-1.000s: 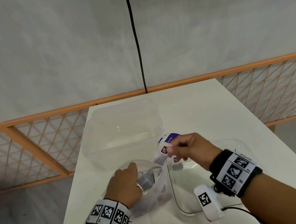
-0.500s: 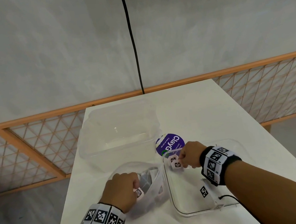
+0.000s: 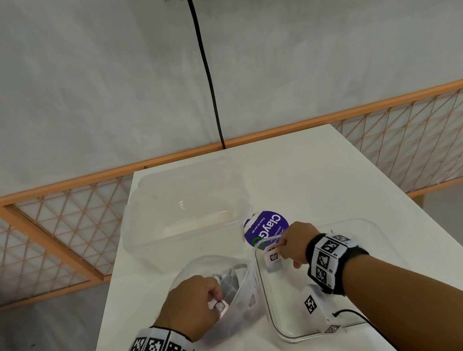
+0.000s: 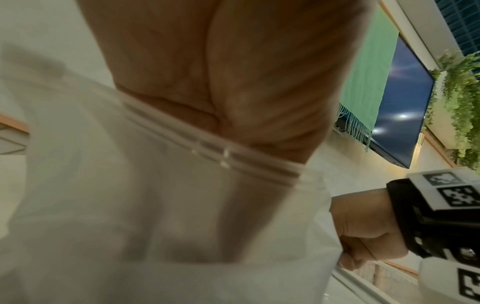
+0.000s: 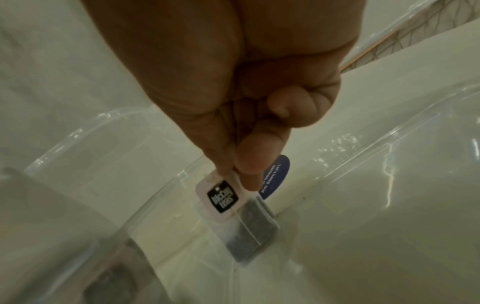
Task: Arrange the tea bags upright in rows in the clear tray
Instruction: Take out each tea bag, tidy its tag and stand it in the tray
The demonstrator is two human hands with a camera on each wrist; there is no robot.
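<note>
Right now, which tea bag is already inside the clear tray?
The tea bag pinched by the right hand, at the tray's far-left corner; the left hand's is in the pouch.

right hand (image 5: 233,115) | pinches tea bag (image 5: 241,222) | upright in clear tray (image 5: 389,156) corner

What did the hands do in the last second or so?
The right hand carried its tea bag down from above the table into the clear tray's far left corner, still pinching it. The left hand stayed at the plastic bag, now pinching another tea bag's tag. Tray and bag stayed put.
</note>
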